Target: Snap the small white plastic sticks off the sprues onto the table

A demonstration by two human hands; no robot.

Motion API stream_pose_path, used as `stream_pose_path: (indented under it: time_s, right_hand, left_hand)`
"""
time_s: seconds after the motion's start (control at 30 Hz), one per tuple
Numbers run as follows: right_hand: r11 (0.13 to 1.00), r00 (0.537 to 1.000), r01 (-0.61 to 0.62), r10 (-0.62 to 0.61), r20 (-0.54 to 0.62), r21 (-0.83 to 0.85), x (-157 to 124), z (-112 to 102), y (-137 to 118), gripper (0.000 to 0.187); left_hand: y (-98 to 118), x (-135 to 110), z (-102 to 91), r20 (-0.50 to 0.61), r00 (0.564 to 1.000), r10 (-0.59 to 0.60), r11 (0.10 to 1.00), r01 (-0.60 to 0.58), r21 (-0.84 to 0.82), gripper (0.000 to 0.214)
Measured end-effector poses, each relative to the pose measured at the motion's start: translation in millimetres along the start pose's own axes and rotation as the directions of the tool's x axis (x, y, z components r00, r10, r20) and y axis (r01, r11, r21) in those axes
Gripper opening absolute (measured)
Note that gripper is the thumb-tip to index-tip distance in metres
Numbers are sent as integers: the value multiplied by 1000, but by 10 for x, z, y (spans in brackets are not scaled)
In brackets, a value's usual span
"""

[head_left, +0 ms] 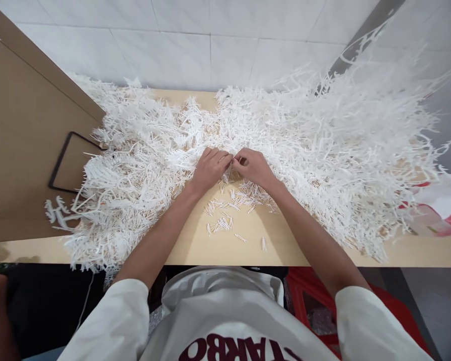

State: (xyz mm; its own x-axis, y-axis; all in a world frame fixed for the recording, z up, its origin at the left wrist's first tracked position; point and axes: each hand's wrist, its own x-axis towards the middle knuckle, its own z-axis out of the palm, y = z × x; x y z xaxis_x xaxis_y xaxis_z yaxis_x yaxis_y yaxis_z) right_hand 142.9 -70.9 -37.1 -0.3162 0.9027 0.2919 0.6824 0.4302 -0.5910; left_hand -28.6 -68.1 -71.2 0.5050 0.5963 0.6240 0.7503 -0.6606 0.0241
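My left hand (211,168) and my right hand (254,167) meet in the middle, fingertips almost touching. Both are closed in a pinch, and whatever lies between the fingers is too small to make out. Around them spreads a large heap of thin white branching pieces, with a left part (135,175) and a taller right part (334,135). Below my hands, short white forked bits (221,224) lie scattered on the pale wooden table (244,255). One bit (263,243) stands apart near the front edge.
At the left stands a cardboard box (30,140) with a black-edged handle hole (73,163). A tiled wall (180,50) closes off the back. Clear and pink plastic items (432,218) are at the right end. Below the table is a red stool (304,296); part of another person (0,311) shows bottom left.
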Motion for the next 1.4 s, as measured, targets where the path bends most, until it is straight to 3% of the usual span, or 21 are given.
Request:
stream_pose_path:
  time_s: [0.1, 0.2, 0.33, 0.5, 0.67, 0.9, 1.13, 1.2, 1.3, 1.4]
  right_hand:
    - [998, 999, -31, 32, 10, -58, 79, 31, 5, 19]
    - [997, 998, 49, -50, -23, -61, 81, 100, 42, 22]
    - [991, 989, 112, -118, -87, -69, 57, 164, 100, 21]
    - [997, 998, 65, -66, -19, -42, 55, 154, 93, 24]
    - [995, 995, 94, -93, 21, -33, 71, 117, 108, 26]
    - [987, 990, 123, -115, -81, 104, 101, 122, 82, 23]
    - [974, 970, 225, -226, -93, -18, 113, 29, -127, 21]
    - [954, 951, 300, -300, -78, -14, 37, -67, -274, 19]
    - [905, 903, 426, -426, -49, -21, -132, -198, -454, 19]
    - [919, 920, 376, -385, -75, -116, -257, -252, -415, 14]
  left_hand:
    - [-57, 30, 36, -10, 998, -61, 997, 61, -46, 25]
    - [-61, 43, 47, -8, 994, -107, 993, 106, -49, 25]
    - [-52, 40, 58, 9, 997, -78, 996, 78, -45, 25]
    - [-49, 19, 48, 23, 999, -32, 999, 32, -10, 25]
    - [-13, 16, -20, -36, 999, -39, 999, 40, 27, 23]
    - [30, 12, -124, -34, 998, -49, 994, 52, 92, 23]
    - [57, 99, -249, -89, 990, -112, 991, 118, 60, 25]
    - [-46, 123, -304, -99, 975, -199, 976, 206, 67, 28]
    - [-289, 140, -432, -190, 901, -390, 915, 403, 33, 30]
    - [-408, 152, -614, -240, 878, -414, 908, 418, -33, 27]
